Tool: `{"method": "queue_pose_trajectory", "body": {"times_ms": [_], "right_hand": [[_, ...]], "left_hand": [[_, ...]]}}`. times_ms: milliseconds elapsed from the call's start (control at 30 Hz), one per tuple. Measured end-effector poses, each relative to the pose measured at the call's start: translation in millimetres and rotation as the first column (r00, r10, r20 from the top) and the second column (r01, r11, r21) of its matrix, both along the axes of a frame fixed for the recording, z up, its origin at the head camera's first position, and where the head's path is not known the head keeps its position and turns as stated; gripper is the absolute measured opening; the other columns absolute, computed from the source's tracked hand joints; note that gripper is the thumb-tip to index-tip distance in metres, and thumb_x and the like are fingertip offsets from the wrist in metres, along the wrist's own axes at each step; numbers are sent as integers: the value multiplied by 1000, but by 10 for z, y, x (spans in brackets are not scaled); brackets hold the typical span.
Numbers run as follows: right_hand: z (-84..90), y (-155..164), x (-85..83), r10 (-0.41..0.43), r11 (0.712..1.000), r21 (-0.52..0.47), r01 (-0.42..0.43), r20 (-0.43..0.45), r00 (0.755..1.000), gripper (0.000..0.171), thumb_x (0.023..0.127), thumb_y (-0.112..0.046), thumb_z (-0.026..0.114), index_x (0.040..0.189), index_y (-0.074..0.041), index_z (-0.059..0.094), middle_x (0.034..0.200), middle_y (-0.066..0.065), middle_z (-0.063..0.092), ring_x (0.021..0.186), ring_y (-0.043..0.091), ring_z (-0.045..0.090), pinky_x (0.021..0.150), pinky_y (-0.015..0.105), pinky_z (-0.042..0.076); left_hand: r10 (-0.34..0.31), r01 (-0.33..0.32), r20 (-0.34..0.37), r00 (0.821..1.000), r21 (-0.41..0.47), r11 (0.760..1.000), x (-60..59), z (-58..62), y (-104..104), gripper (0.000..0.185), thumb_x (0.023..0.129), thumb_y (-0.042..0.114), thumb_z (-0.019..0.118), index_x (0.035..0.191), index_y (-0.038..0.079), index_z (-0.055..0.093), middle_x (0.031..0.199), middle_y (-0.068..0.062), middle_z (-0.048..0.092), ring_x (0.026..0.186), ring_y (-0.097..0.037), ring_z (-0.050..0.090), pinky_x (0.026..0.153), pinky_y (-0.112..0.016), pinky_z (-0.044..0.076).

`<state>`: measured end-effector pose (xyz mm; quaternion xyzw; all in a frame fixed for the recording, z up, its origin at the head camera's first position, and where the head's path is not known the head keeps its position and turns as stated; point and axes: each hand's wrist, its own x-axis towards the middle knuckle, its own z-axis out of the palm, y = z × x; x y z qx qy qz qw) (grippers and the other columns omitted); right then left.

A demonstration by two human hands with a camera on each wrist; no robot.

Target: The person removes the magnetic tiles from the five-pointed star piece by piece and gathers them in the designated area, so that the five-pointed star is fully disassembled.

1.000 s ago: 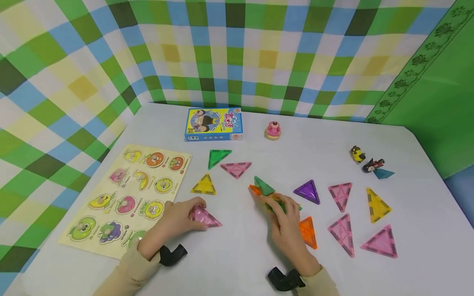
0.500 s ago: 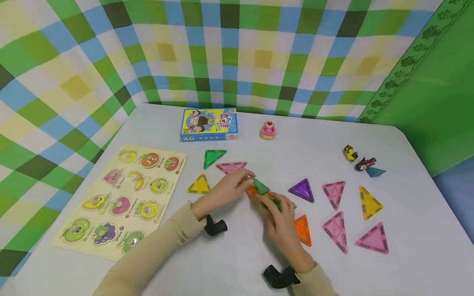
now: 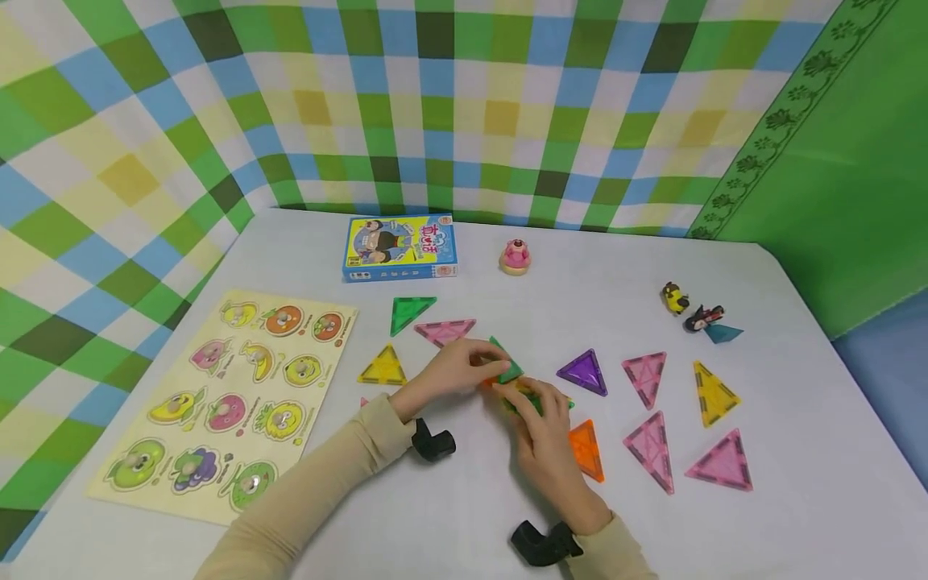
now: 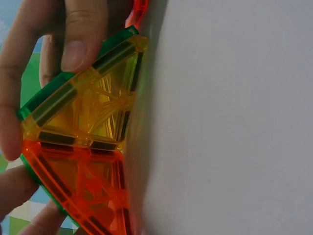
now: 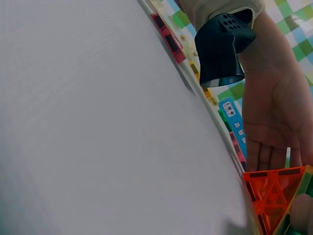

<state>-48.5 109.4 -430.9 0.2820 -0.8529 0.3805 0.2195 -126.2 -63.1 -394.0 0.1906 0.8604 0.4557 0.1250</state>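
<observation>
Both hands are at a small structure of triangular magnetic tiles near the table's middle. My left hand (image 3: 464, 366) holds its far left side, where an orange tile (image 4: 88, 188) meets a green tile (image 3: 511, 368). My right hand (image 3: 547, 431) grips the near side, around yellow and green tiles. The left wrist view shows the yellow tile (image 4: 95, 110) standing edge to edge with the orange one, green edges behind them. In the right wrist view the left palm (image 5: 274, 107) faces the camera behind the orange tile. Fingers hide part of the structure.
Loose tiles lie around: pink (image 3: 650, 451), purple (image 3: 583, 372), orange (image 3: 586, 451), yellow (image 3: 383, 366) and green (image 3: 411, 312). A fruit puzzle board (image 3: 217, 411) lies left. Behind stand a blue box (image 3: 400, 248) and a pink figurine (image 3: 515, 257); small figures (image 3: 675, 299) sit right.
My left hand has let go of a pink tile and moved right to the tile structure. That pink tile is now mostly behind the left sleeve. The right hand keeps its grip; the head view shifts slightly.
</observation>
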Motion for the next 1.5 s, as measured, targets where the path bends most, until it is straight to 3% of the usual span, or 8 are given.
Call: {"method": "queue_pose_trajectory", "body": {"times_ms": [267, 533, 833, 1033, 1133, 1233, 1333, 1500], "right_hand": [[26, -2, -7, 16, 1000, 3, -16, -12, 1000, 51, 74, 17, 55, 117, -11, 57, 119, 23, 46, 107, 41, 35, 86, 55, 25], [18, 1, 7, 2, 1000, 17, -3, 40, 999, 48, 77, 14, 55, 117, -12, 56, 119, 22, 46, 108, 39, 35, 86, 51, 26], [13, 16, 11, -4, 1000, 24, 2, 76, 997, 50, 77, 15, 54, 120, -12, 54, 122, 21, 44, 110, 39, 33, 87, 53, 26], [17, -7, 5, 0, 1000, 11, -1, 57, 998, 53, 76, 16, 56, 121, -11, 53, 120, 22, 45, 109, 39, 35, 85, 51, 27], [19, -1, 0, 9, 1000, 3, -9, 32, 999, 52, 76, 15, 57, 122, -9, 52, 119, 21, 46, 108, 38, 36, 84, 50, 28], [25, 13, -1, 9, 1000, -11, -8, 24, 1000, 51, 76, 14, 58, 123, -5, 50, 120, 20, 46, 109, 38, 37, 86, 51, 28], [24, 26, -3, -1, 1000, -15, 1, 33, 999, 48, 78, 11, 58, 123, 0, 47, 121, 20, 46, 110, 38, 36, 89, 52, 26], [-2, 16, -14, 2, 1000, 0, -2, 25, 1000, 39, 85, -1, 56, 122, 4, 45, 121, 20, 46, 110, 38, 37, 91, 51, 26]], "left_hand": [[104, -115, 102, 989, 107, 988, -17, -23, -48, 28, 85, 15, 61, 113, 11, 64, 116, -5, 60, 86, -19, 54, 67, -22, 43], [258, -293, 166, 952, 245, 924, 129, 111, -357, 30, 84, 6, 59, 114, 6, 63, 120, -7, 56, 91, -20, 57, 74, -30, 47], [220, -220, 76, 972, -16, 975, 638, 78, -654, 34, 83, 10, 65, 117, 8, 61, 100, -8, 62, 47, -18, 50, 44, -23, 38], [212, -259, -188, 959, -277, 925, 731, 107, -604, 43, 78, 17, 71, 120, 14, 59, 114, -3, 61, 82, -18, 59, 67, -31, 48], [208, -265, -207, 956, -298, 917, 700, 172, -561, 39, 79, 21, 70, 116, 13, 61, 109, -3, 62, 69, -15, 55, 56, -26, 43], [186, -205, -117, 976, -176, 963, 629, 199, -491, 30, 84, 21, 65, 111, 9, 62, 93, -4, 65, 53, -12, 52, 46, -24, 40], [93, -95, 79, 993, 32, 995, 528, 172, -375, 33, 91, 22, 56, 121, 9, 54, 86, -7, 65, 45, -17, 55, 45, -28, 45], [7, -91, 373, 928, 208, 974, 377, 64, -165, 43, 94, 31, 48, 132, 12, 45, 96, -12, 62, 56, -25, 63, 50, -34, 51]]}}
